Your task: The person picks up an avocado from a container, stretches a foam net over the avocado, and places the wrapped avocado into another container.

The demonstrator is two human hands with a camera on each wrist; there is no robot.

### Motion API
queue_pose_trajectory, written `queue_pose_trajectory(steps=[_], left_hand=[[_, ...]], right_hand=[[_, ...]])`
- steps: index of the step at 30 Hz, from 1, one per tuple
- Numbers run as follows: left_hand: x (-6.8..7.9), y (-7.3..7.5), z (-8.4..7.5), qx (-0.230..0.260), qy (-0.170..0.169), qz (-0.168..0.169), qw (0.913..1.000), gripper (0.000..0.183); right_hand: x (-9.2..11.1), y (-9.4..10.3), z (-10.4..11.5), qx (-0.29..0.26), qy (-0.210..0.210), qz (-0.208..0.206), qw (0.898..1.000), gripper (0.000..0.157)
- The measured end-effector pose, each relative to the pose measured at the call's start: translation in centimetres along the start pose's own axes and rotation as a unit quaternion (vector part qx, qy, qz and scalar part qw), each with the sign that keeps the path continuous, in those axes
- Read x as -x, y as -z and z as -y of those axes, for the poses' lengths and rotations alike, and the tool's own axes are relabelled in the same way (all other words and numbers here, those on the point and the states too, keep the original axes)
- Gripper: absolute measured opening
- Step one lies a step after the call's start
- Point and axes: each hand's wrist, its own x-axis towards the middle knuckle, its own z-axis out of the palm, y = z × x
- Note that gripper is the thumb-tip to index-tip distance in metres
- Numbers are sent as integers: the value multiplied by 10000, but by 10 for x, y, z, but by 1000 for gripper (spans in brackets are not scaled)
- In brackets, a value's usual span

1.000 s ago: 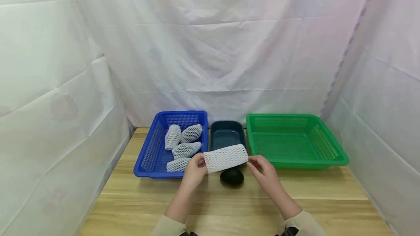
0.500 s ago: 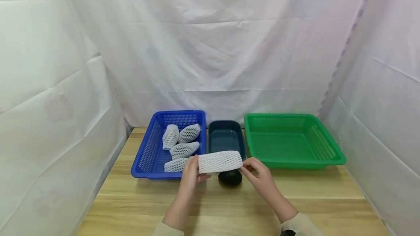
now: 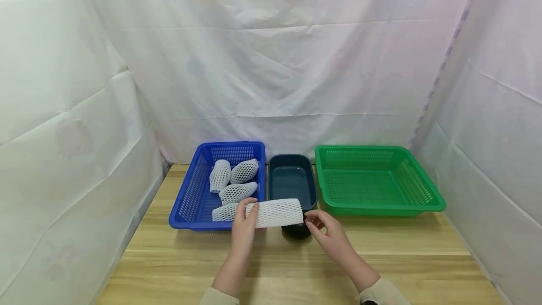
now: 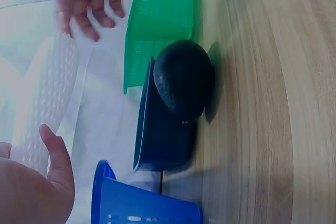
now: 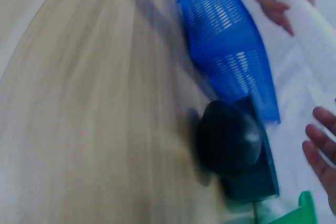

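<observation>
A white foam net sleeve (image 3: 279, 213) lies stretched out flat between the hands, above the table. My left hand (image 3: 244, 225) grips its left end, the thumb on the near side. At its right end, my right hand (image 3: 330, 236) pinches the rim with thumb and forefinger, the other fingers spread loosely in the left wrist view. Just below the sleeve a dark avocado-like fruit (image 4: 184, 80) sits on the table, partly hidden by the sleeve in the head view. Several fruits in the same white netting (image 3: 239, 193) lie in the blue basket (image 3: 186, 201).
A dark teal tray (image 3: 292, 180) stands behind the fruit, between the blue basket and a green basket (image 3: 381, 211) on the right. The wooden table (image 3: 296, 272) reaches toward me. White cloth (image 3: 279, 60) hangs behind and on both sides.
Both hands have drawn the sleeve a little left and down, and it now covers part of the dark fruit. The left thumb has come over onto the sleeve's near side.
</observation>
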Motion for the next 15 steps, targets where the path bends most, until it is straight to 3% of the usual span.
queue_pose_trajectory(steps=[6,12,15], left_hand=[[-5,4,-3,169,-166,45,9997,23],[-5,8,1,143,-242,38,9996,22],[-5,10,2,141,-238,-15,9996,21]], right_hand=[[-8,-9,-21,315,-972,8,9948,21],[-8,-22,-37,562,-1868,120,9807,56],[-9,-28,-44,644,-2064,257,9760,69]])
